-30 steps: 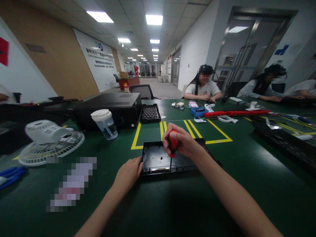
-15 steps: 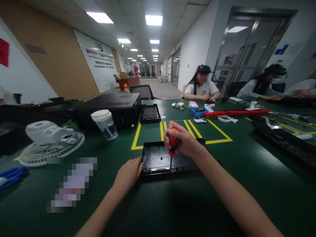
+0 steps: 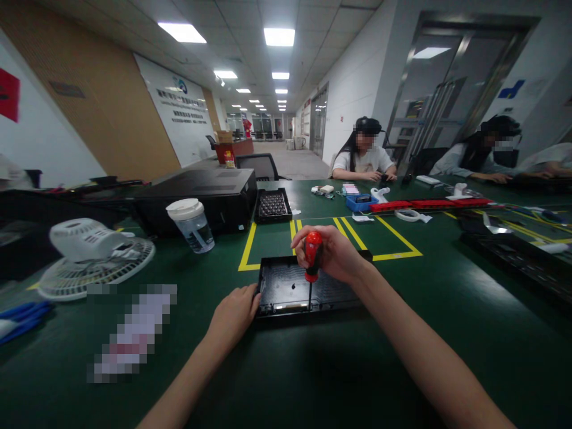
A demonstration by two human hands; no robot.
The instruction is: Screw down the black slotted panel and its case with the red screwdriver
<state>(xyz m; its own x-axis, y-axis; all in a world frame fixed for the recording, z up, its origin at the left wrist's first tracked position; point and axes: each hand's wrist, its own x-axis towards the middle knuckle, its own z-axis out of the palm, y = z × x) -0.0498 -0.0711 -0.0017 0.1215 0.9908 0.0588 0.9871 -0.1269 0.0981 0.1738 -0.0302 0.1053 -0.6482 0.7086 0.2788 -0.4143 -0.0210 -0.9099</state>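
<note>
A shallow black rectangular housing [image 3: 281, 295] with raised rims lies on the green table, and a small dark piece rests on its inner floor. My left hand [image 3: 236, 310] grips its left rim, thumb against the near corner. My right hand [image 3: 333, 253] is closed around the red and black handle of a screwdriver [image 3: 313, 253]. The screwdriver stands almost upright, its shaft reaching down to the near side of the housing, by a pale metallic strip [image 3: 291, 307]. I cannot make out what the tip touches. My right hand and forearm hide the housing's right part.
To the left are a cup [image 3: 191, 226], a white fan [image 3: 96, 256], blue gloves [image 3: 24, 320] and a large black case [image 3: 196, 199]. Beyond the housing are a black tray [image 3: 272, 205], a blue bin [image 3: 360, 202] and red strips [image 3: 429, 204]. Co-workers [image 3: 366, 158] sit across the table.
My right hand's fingers have shifted around the screwdriver handle, leaving its red top exposed. The screwdriver's shaft and the housing stay in place, and my left hand keeps its hold.
</note>
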